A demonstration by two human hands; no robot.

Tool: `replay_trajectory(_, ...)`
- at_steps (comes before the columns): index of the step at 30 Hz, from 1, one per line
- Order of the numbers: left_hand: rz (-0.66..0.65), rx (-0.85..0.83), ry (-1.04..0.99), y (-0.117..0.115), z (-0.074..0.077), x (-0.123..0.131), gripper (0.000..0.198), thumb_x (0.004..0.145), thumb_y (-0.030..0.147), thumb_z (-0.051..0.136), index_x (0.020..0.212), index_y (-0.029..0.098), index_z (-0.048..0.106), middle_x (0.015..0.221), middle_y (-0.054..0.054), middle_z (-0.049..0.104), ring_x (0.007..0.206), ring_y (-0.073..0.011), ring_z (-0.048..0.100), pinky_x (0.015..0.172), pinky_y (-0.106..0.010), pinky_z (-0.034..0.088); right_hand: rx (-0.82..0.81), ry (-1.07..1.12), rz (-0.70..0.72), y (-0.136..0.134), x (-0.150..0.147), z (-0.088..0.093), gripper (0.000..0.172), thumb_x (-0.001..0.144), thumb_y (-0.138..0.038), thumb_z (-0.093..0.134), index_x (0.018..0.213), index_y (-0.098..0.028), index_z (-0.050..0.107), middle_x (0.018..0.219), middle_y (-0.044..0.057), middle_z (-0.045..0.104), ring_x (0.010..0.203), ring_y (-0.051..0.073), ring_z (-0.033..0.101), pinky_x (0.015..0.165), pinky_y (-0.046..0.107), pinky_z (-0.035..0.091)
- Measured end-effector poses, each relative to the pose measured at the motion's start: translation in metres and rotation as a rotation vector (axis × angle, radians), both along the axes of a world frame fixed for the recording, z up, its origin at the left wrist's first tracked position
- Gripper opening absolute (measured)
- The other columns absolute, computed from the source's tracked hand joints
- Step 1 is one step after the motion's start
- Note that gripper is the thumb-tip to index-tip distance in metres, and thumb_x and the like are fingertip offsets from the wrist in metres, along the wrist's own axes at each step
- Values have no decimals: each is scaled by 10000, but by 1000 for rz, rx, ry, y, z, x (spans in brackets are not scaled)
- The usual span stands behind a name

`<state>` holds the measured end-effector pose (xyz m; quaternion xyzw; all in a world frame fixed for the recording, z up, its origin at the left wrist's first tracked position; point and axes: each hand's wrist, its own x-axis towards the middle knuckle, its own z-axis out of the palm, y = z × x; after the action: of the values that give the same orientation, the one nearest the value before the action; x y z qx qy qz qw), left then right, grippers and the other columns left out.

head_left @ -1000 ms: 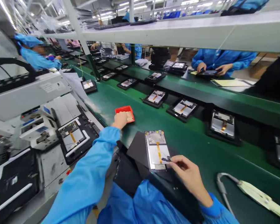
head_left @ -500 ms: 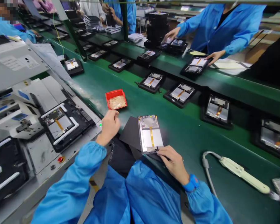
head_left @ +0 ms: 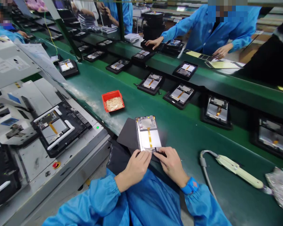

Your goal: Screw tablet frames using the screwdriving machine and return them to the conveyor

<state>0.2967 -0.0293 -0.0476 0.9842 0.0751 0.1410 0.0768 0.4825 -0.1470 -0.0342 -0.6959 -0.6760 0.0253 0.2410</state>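
An open tablet body (head_left: 148, 133) with a silver back and an orange flex strip lies on a black mat (head_left: 128, 135) at the near edge of the green belt. Both hands meet at its near end. My left hand (head_left: 136, 166) has its fingers curled and pinched against the tablet's lower edge. My right hand (head_left: 171, 163) pinches the same edge by a small black part. What the fingertips hold is too small to name. A red tray (head_left: 112, 100) of small tan pieces sits on the belt beyond the tablet.
Several tablets in black carriers (head_left: 180, 94) ride the green belt (head_left: 191, 135). A cream hand tool with a grey cable (head_left: 238, 171) lies to the right. A fixture holding another tablet (head_left: 54, 127) is on the grey bench left. Workers in blue coats (head_left: 209, 28) stand opposite.
My left hand left the red tray and came back to the tablet's near edge beside my right hand. The view dropped and shifted left.
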Motion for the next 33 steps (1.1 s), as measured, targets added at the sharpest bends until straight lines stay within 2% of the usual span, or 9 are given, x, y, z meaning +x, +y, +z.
replay_trajectory(8,-4,77,6,-5,0,1,429,974,131,354,1362,57,523,1253,-186,630,1121,-274,569,991,-440,404,-73,-100,-11,-18,3,-5,432,944,-68,428,1269,-240,655,1095,116,585,965,236,490,765,368,372)
replay_trajectory(15,0,-39,15,3,5,5,428,970,123,338,1350,81,531,1199,-173,634,1071,-266,576,931,-423,427,-95,-169,-23,-6,-6,4,417,959,-93,425,1279,-242,649,1003,102,590,887,224,466,730,356,339)
replay_trajectory(18,23,-56,-12,-1,0,2,456,952,97,348,1380,80,504,1230,-180,626,1103,-274,566,963,-452,420,-139,-249,-53,-3,-6,10,443,951,-95,443,1325,-251,621,934,96,590,833,224,450,697,359,319)
replay_trajectory(21,36,-158,-60,-4,-2,-4,505,914,65,372,1404,98,487,1270,-182,615,1166,-288,551,1022,-503,397,-128,-201,-108,-6,2,13,398,945,-109,456,1260,-239,660,960,99,594,869,235,472,710,365,339)
replay_trajectory(24,189,-540,-194,6,5,-11,464,901,92,397,1329,153,565,1277,-164,615,1186,-277,556,1040,-506,415,-94,-87,-205,-5,11,13,369,972,-178,447,1298,-188,620,1041,113,591,936,245,506,759,372,394)
replay_trajectory(27,499,-1232,-279,26,21,-15,334,884,153,487,1187,154,626,1148,-146,670,1015,-235,650,877,-406,536,-129,-56,-243,1,13,9,385,981,-258,462,1329,-142,579,1065,133,587,966,266,523,787,390,431)
replay_trajectory(29,624,-1664,-270,39,32,-13,319,815,161,593,1130,130,628,1105,-146,681,880,-205,683,717,-320,552,-136,-56,-236,5,13,6,366,982,-278,464,1298,-155,602,1043,132,591,961,271,529,784,396,441)
replay_trajectory(31,690,-1901,-297,48,37,-6,353,756,164,663,1103,118,619,1100,-144,676,770,-163,678,609,-258,511,-120,-45,-233,7,13,1,357,987,-287,459,1294,-177,604,1036,127,592,954,266,534,789,397,448)
replay_trajectory(33,701,-1943,-305,51,37,8,336,751,226,704,1056,122,609,924,-84,685,587,-100,602,508,-218,431,-101,-14,-233,6,16,-3,358,990,-293,457,1303,-190,595,1046,123,592,955,260,543,799,399,458)
